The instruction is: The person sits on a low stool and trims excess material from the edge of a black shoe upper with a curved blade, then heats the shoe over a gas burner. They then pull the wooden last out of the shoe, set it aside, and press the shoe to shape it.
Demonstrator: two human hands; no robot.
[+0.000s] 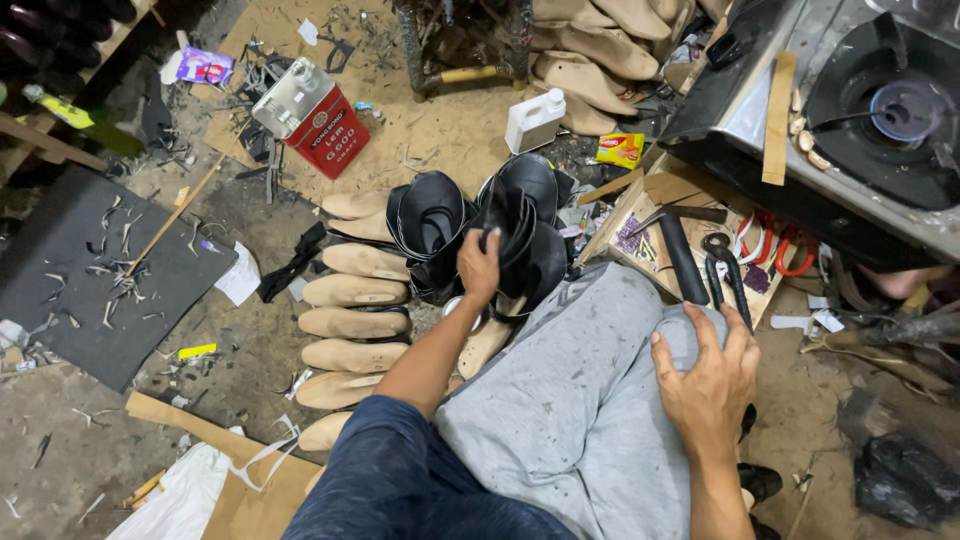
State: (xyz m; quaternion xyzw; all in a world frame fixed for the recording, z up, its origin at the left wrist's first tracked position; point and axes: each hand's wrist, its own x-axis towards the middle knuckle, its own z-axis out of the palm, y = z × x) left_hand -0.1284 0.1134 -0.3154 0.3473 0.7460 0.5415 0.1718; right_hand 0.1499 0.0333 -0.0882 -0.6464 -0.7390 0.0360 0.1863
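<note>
- Black leather shoe uppers [500, 225] lie heaped on the floor ahead of the knees; the left hand [479, 268] clasps one of them
- Right hand [708, 378] rests spread and released on the grey-trousered knee [600, 390]
- Tan shoe lasts [355, 320] line up just left of the heap
- Pincers [728, 275] lie on cardboard near the right hand
- Red tin can [315, 115] stands farther off

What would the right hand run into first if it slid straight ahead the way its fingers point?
The right hand rests on the grey-clad knee, fingers pointing up-frame. Straight ahead it would likely meet the black pincers and the black-handled tool on the cardboard box, though depth is unclear.
</note>
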